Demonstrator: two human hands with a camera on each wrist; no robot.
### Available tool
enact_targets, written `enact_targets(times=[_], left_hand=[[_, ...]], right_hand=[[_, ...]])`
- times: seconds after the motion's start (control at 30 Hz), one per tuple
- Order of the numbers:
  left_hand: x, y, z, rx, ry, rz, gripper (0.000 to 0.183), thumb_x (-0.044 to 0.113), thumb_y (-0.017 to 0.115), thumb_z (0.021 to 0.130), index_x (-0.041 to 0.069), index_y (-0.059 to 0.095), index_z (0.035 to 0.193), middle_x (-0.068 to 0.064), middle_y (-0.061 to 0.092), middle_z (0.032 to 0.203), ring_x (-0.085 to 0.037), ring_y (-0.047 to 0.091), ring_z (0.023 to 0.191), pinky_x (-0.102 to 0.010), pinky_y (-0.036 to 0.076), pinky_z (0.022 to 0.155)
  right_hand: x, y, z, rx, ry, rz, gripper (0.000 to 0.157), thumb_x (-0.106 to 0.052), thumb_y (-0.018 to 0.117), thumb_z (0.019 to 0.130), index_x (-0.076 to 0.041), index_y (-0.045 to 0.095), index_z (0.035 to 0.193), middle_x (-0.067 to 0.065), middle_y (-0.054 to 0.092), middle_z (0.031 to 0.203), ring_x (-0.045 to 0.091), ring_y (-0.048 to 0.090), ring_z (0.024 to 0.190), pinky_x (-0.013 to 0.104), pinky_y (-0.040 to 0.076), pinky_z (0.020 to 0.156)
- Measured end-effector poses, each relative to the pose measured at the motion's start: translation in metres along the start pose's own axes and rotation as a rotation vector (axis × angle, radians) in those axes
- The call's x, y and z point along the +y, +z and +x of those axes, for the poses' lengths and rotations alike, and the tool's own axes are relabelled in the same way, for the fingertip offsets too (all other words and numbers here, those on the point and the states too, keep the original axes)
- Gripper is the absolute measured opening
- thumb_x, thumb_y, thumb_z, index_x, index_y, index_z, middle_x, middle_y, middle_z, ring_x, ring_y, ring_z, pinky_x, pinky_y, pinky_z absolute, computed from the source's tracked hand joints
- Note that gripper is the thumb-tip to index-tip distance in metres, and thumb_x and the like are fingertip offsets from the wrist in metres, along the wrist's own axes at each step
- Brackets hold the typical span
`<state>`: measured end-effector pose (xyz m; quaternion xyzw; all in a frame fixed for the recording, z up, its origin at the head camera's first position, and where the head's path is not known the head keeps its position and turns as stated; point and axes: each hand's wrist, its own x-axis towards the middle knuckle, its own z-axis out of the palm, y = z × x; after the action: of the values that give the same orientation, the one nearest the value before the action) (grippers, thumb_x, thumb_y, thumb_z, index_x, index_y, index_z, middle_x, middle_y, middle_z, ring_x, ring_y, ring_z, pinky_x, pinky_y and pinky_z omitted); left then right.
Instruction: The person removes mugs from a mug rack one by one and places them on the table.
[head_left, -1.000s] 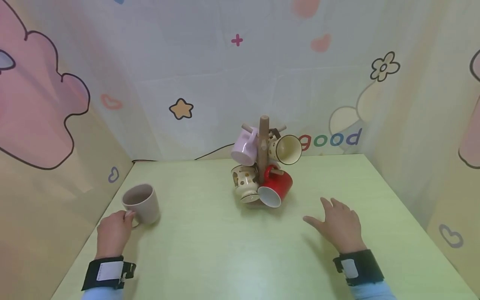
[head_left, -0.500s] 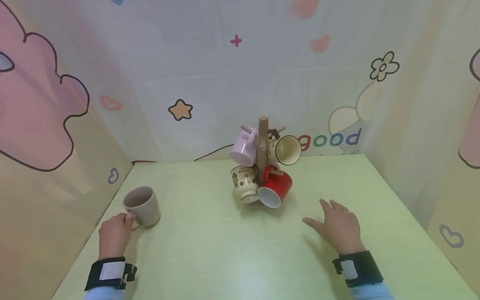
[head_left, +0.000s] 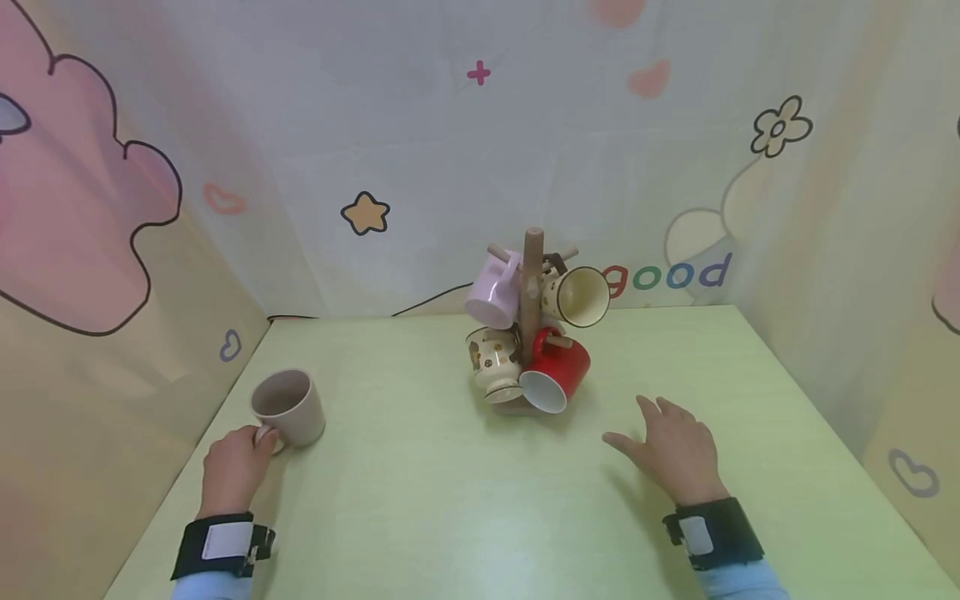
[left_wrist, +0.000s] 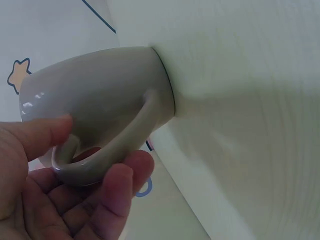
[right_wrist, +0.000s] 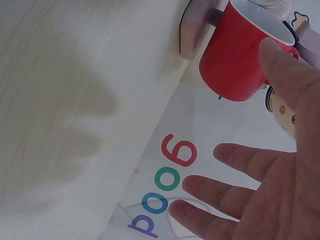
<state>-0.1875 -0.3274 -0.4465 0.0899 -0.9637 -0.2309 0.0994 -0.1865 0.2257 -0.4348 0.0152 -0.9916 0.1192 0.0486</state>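
In the head view my left hand (head_left: 234, 471) holds a grey mug (head_left: 300, 417) by its handle at the left side of the table. The mug is upright, its opening facing up. Up close in the left wrist view, the thumb lies near the top of the handle (left_wrist: 120, 145) and curled fingers are below it. Whether the base touches the table cannot be told. My right hand (head_left: 675, 454) hovers over the right half of the table, fingers spread and holding nothing. A red mug (head_left: 572, 367) on a wooden mug tree (head_left: 533, 250) is nearest to it.
The mug tree stands toward the back of the pale green table (head_left: 420, 500). Also on it hang a lilac mug (head_left: 493, 293), an upper cream mug (head_left: 587, 298) and a lower patterned cream mug (head_left: 495, 358). Printed cloth walls (head_left: 420, 150) enclose the table's back and sides.
My left hand and the grey mug have shifted slightly to the right, the grip on the handle kept. The head view has moved a little. My right hand stays nearly still.
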Motion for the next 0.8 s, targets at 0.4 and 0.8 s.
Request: enact_targets(times=[0.4,0.8], left_hand=[[0.019,-0.012,-0.005,-0.075,-0.174,0.084,0.088,0.060,0.058,0.092,-0.016,0.043,0.134,-0.041,0.051,0.126,-0.059,0.054,0.105,-0.065,0.048,0.073],[0.036,-0.026,-0.020,-0.082,-0.177,0.199,0.072,0.061,0.057,0.091,-0.012,0.057,0.088,-0.025,0.058,0.074,-0.043,0.061,0.068,-0.049,0.044,0.050]], right_hand=[[0.001,-0.001,0.001,0.005,-0.004,-0.001,0.087,-0.059,0.068,0.085,0.009,0.051,0.136,0.038,0.050,0.131,0.054,0.049,0.119,0.066,0.042,0.093],[0.001,-0.002,0.000,0.036,-0.010,-0.007,0.084,-0.057,0.069,0.085,0.009,0.052,0.135,0.038,0.052,0.131,0.054,0.051,0.118,0.065,0.044,0.092]])
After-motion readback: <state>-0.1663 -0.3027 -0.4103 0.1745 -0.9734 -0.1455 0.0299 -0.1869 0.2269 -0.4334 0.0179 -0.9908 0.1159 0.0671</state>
